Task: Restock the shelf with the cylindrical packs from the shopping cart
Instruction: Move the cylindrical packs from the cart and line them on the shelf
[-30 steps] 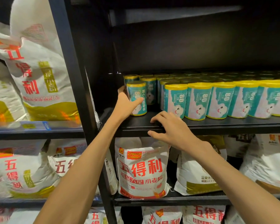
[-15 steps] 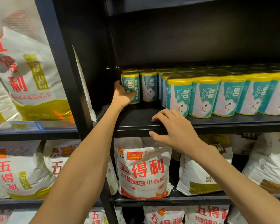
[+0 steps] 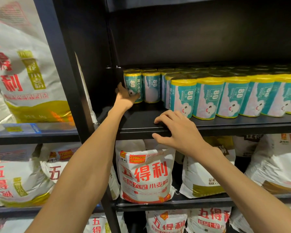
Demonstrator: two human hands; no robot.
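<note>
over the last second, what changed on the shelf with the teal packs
The left hand has pushed the leftmost teal pack back from near the shelf front into the far left corner, level with the pack beside it, and still grips its base. The right hand stays resting on the shelf edge. The front row of packs and the flour bags below have not moved.
</note>
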